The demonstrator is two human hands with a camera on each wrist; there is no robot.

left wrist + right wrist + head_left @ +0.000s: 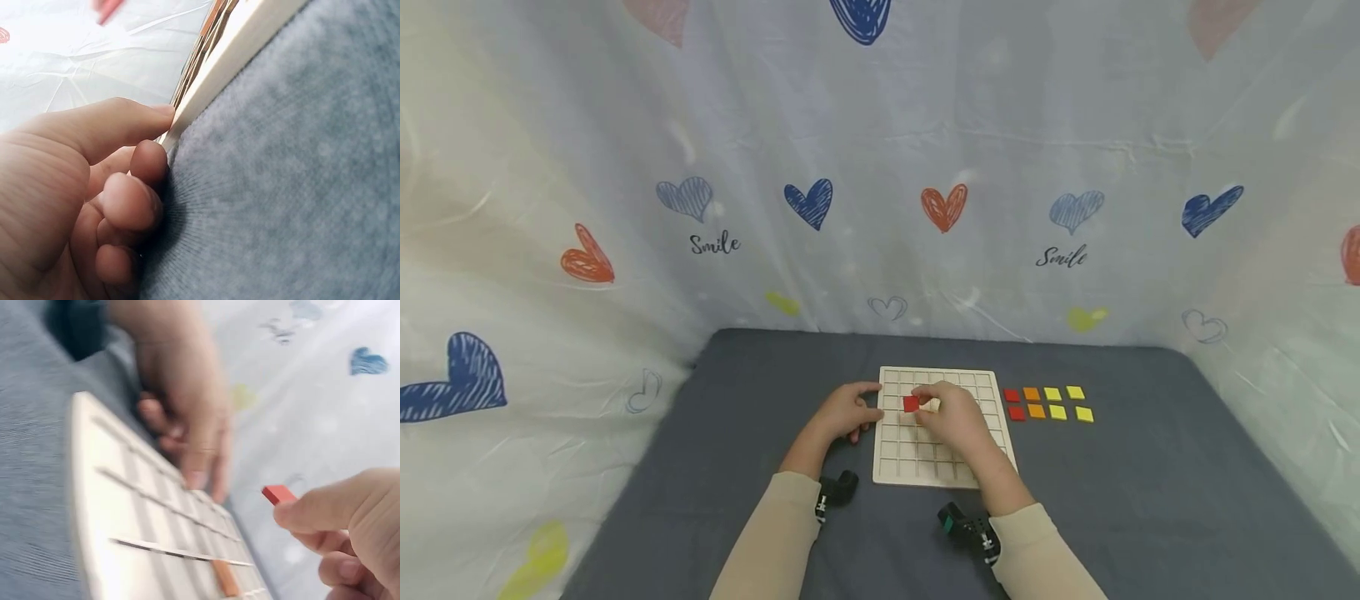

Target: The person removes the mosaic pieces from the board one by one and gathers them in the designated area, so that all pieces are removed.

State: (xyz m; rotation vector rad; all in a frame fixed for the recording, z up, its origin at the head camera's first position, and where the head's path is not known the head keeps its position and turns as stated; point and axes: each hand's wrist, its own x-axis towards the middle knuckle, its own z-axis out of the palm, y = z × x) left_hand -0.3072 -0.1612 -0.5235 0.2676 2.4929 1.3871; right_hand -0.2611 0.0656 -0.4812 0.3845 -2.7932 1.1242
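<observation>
A pale wooden grid board (898, 472) lies flat on the dark table. Over its upper left part my right hand (957, 423) pinches a small red square tile (911, 404) between thumb and fingers; the right wrist view has this red tile (279, 494) raised off the board. My left hand (837, 413) rests at the board's left edge, thumb and index finger stretched out to touch it. In the left wrist view its other fingers curl loosely beside the edge. One orange tile (225, 578) sits on the board, hidden from the head view.
Right of the board, loose tiles lie in two rows: red tiles (1016, 413), orange tiles (1036, 411) and several yellow tiles (1057, 412). Dark cloth (1157, 475) covers the table. A white curtain (880, 267) printed with hearts hangs behind and at both sides.
</observation>
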